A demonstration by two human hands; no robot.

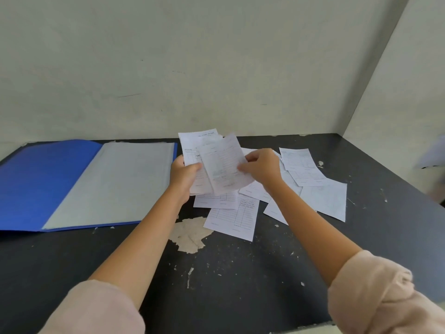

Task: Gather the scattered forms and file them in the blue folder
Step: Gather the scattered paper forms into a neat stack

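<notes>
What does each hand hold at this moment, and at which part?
The left hand grips a few gathered forms by their lower left edge. The right hand pinches the front form at its right edge.

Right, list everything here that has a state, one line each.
blue folder: lying open, flat on the table.
held forms: raised off the table, fanned.
loose forms: scattered flat, overlapping, not yet gathered.
left hand: grips the held forms.
right hand: pinches the front held sheet.
</notes>
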